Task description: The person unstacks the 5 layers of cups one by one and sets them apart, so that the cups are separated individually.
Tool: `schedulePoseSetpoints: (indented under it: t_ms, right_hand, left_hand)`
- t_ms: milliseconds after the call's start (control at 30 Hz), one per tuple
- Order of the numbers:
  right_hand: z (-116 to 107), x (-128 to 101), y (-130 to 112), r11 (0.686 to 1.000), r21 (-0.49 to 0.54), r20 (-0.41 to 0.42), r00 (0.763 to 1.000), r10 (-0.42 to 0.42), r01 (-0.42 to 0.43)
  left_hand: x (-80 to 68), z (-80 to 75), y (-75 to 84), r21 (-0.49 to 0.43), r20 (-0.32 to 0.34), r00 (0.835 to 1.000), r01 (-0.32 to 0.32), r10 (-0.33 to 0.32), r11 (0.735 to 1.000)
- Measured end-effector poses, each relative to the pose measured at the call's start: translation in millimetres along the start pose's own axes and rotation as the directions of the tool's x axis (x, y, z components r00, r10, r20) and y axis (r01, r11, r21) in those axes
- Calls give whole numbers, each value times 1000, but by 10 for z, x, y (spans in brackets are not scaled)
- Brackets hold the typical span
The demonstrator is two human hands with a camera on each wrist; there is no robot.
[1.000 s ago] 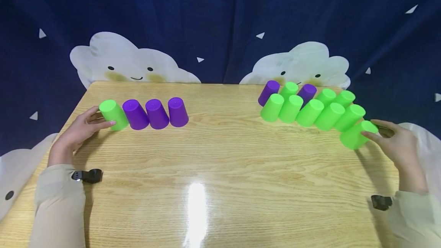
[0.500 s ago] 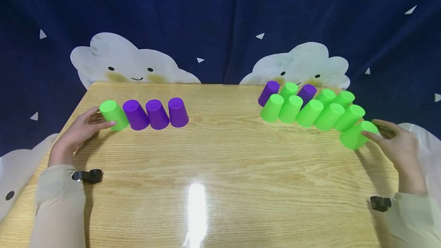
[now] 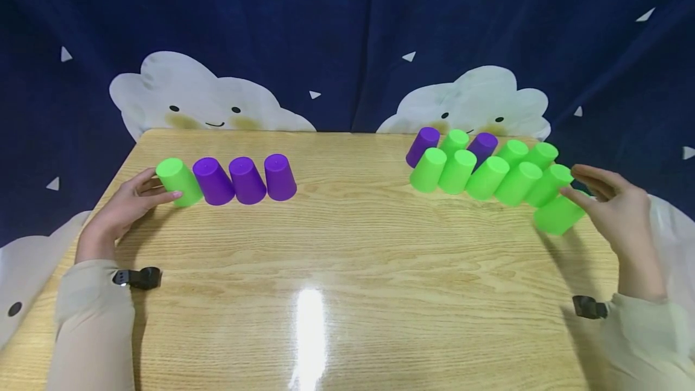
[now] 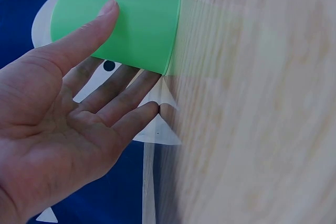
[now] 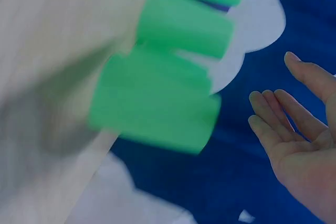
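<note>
On the table's left, my left hand (image 3: 123, 201) holds an upside-down green cup (image 3: 183, 186), thumb on its near side. The left wrist view shows the thumb lying across this green cup (image 4: 139, 30) and the other fingers reaching behind it. Several purple cups stand in a row to its right, the closest purple cup (image 3: 215, 183) beside the green one. My right hand (image 3: 624, 213) is above and right of the front green cup (image 3: 555, 217) of the right group. In the right wrist view, the right hand (image 5: 304, 150) has its fingers extended, apart from that green cup (image 5: 152, 103).
The right group stands in two rows near the table's far edge: several green cups, such as one green cup (image 3: 487, 178), and two purple cups, one a purple cup (image 3: 423, 146) at the back. A dark blue curtain (image 3: 347, 35) with clouds hangs behind the wooden table (image 3: 380, 270).
My right hand has let go of the front green cup and risen up and slightly left off it; that cup stays on the table. The left hand has not moved.
</note>
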State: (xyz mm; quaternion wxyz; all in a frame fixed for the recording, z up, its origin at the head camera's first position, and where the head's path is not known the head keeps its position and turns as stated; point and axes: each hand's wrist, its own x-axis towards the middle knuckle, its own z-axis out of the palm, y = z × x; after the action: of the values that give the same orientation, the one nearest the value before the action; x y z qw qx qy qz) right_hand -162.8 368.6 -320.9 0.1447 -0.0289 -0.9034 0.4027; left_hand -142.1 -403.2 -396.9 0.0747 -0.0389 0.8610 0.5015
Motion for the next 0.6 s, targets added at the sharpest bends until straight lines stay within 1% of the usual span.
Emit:
schedulePoseSetpoints:
  t_ms: [100,200,300,400,533,600]
  right_hand:
    - [145,51,-170,995,63,1,997,-78,77]
    - [354,108,-334,986,92,7,990,-142,141]
    - [586,165,-495,970,141,32,979,-203,197]
    - [847,230,-669,944,221,63,963,-262,243]
    - [1195,304,-914,909,315,123,938,-323,272]
    - [1355,321,-1043,897,343,158,924,-349,280]
  left_hand:
    - [-3,0,2,-4,1,1000,-3,3,1000]
    - [-9,-3,1,-12,-1,1000,-10,10,1000]
    - [-14,-4,3,-21,0,1000,-15,15,1000]
    - [-22,-7,4,-21,-4,1000,-19,19,1000]
    - [-28,-8,5,-27,-8,1000,-23,23,999]
    - [-29,-9,7,-29,-8,1000,-24,23,999]
